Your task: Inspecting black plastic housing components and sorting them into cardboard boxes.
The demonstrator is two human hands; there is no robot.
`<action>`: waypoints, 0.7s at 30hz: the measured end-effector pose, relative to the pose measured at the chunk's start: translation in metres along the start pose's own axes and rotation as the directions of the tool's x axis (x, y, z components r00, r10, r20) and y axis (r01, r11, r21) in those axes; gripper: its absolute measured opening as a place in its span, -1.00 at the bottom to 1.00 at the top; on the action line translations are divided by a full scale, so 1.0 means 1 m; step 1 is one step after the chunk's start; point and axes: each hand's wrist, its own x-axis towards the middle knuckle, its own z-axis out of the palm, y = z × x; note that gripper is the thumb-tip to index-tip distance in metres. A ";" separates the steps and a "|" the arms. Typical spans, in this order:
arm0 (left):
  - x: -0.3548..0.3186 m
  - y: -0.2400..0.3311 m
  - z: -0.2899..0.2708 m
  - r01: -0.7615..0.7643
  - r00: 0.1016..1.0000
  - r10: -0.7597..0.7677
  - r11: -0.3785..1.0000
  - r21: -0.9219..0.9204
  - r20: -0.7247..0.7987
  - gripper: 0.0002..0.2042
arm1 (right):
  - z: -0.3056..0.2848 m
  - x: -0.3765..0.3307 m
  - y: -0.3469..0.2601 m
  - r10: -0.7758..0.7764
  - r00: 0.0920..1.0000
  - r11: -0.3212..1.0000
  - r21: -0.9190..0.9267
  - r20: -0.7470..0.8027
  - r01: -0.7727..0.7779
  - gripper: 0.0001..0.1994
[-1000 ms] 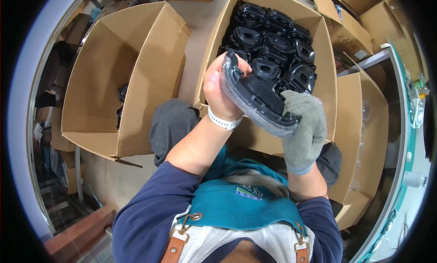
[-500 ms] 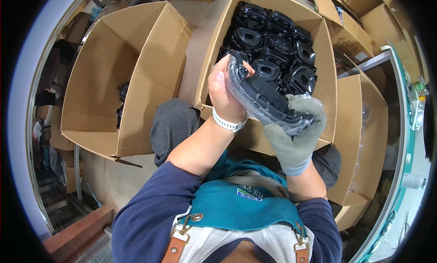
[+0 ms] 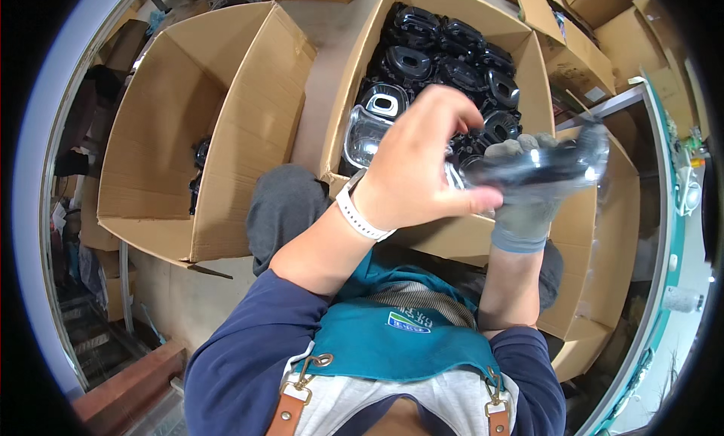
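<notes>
A black lamp housing with a clear cover [image 3: 543, 168], smeared by motion, is held over the right side of the middle carton. My right hand [image 3: 528, 217], in a grey glove, grips it from below, with the gloved fingertips showing behind it. My left hand [image 3: 422, 161] is bare, with a white band on the wrist. Its thumb and curved fingers stand apart around the housing's left end, and whether the thumb touches it cannot be told. Beneath, the middle carton [image 3: 544, 81] holds rows of similar black lamp housings [image 3: 458, 74]. A clear cover [image 3: 366, 138] shows near its left wall.
At left stands a tall open carton [image 3: 249, 134] with a few dark parts [image 3: 200, 164] low inside. Another open carton [image 3: 577, 277] with clear items stands at right. More cartons [image 3: 577, 59] are at the upper right, beside a teal-edged frame [image 3: 667, 285].
The lamp housing has swung to the right in my gloved right hand. My left hand has come off its far end and turned over, with fingers spread.
</notes>
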 end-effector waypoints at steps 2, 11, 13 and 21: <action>0.001 0.001 -0.005 -0.065 0.954 0.027 0.991 0.118 0.298 -0.45 | 0.003 0.007 -0.008 0.152 0.984 0.963 0.212 0.088 -0.168 -0.68; -0.010 0.017 -0.014 -0.280 0.950 0.221 0.914 0.294 0.219 -0.66 | 0.008 0.012 0.011 0.249 0.952 0.951 -0.140 -0.177 -0.275 -0.55; -0.001 0.016 -0.032 -0.339 0.930 0.229 0.838 0.428 0.289 -0.69 | -0.136 0.025 0.001 0.133 0.981 0.520 -0.833 -0.141 -0.190 -0.47; -0.023 0.038 -0.106 -0.152 0.974 -0.032 0.647 0.747 0.225 -0.67 | -0.078 0.033 0.061 0.740 0.614 -0.571 -0.740 -0.275 0.357 -0.10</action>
